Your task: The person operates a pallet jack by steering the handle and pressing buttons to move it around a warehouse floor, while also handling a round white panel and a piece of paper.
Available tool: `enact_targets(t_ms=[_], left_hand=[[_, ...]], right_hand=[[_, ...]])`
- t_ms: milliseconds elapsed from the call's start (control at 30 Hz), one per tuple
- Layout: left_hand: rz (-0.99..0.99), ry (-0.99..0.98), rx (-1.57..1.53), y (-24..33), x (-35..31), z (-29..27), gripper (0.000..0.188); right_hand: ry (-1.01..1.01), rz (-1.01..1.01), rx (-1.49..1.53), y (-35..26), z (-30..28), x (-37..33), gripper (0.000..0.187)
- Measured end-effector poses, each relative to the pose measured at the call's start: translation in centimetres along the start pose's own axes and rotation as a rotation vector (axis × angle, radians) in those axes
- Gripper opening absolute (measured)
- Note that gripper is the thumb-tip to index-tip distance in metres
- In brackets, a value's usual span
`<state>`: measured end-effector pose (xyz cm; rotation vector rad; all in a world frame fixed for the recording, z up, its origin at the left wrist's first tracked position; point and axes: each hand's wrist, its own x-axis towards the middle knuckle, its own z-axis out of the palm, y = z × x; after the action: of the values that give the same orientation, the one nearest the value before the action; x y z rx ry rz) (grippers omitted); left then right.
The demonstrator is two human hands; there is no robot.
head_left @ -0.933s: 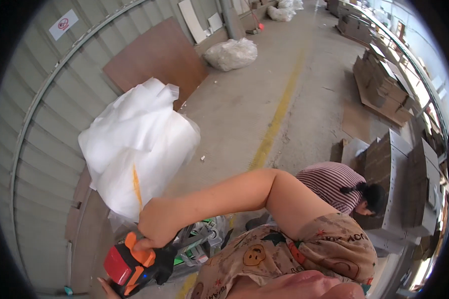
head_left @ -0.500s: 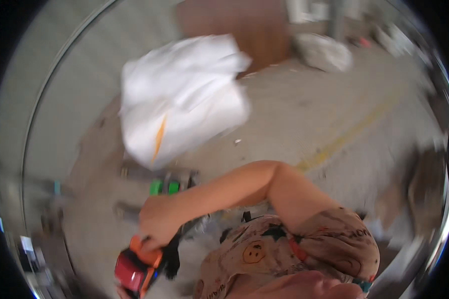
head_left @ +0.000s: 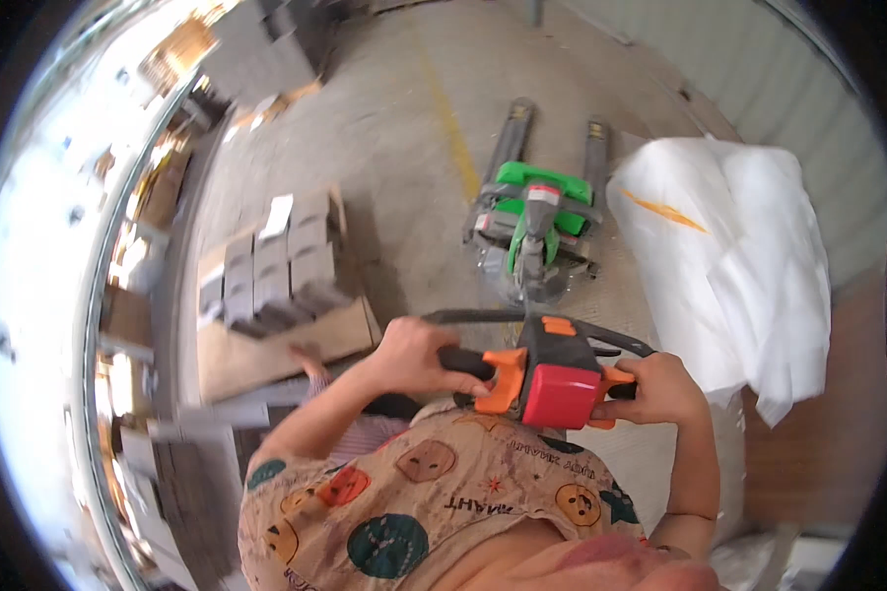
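Observation:
My left hand (head_left: 416, 358) is closed around the black left grip of a control handle, its thumb near an orange lever. On the opposite side, my right hand (head_left: 668, 388) holds the other grip beside a matching orange lever. Between my hands is the control head (head_left: 560, 384), black with a red block facing me. This handle belongs to a green and grey pallet truck (head_left: 532, 222), whose two dark forks (head_left: 515, 133) point away from me along the floor.
Large white wrapped bundle (head_left: 729, 261) stands right of the truck, near the wall. To the left, grey boxes (head_left: 276, 261) rest on a cardboard-topped stack (head_left: 350, 325). Another person's hand (head_left: 310, 362) reaches there. A yellow line (head_left: 448, 118) marks the floor; more grey stacks (head_left: 266, 64) stand far left.
My view has swung round, so the white bundle is now on the right and the truck stands ahead. Both hands now show clearly on the handle; earlier the right arm reached across to it.

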<state>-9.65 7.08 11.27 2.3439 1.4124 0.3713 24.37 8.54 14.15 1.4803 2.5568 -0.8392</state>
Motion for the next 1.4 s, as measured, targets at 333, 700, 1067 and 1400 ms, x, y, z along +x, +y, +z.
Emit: enact_targets(t_ms=[333, 700, 1067, 1400], left_hand=[[-0.234, -0.187, 0.108, 1.3, 1.5, 2.8, 0.07], [-0.496, -0.285, 0.244, -4.3, 5.6, 9.1, 0.074], [-0.467, -0.08, 0.21, 0.1, 10.4, 14.7, 0.067], [-0.437, -0.062, 0.181, 3.4, 8.0, 19.1, 0.069]], right_hand=[[-0.084, -0.202, 0.028, 5.4, 2.3, 4.6, 0.061], [0.079, -0.193, -0.083, 8.5, 7.5, 12.0, 0.061], [-0.078, -0.114, -0.141, 15.6, 4.2, 11.6, 0.065], [-0.092, 0.002, -0.224, 18.5, 8.0, 8.3, 0.06]])
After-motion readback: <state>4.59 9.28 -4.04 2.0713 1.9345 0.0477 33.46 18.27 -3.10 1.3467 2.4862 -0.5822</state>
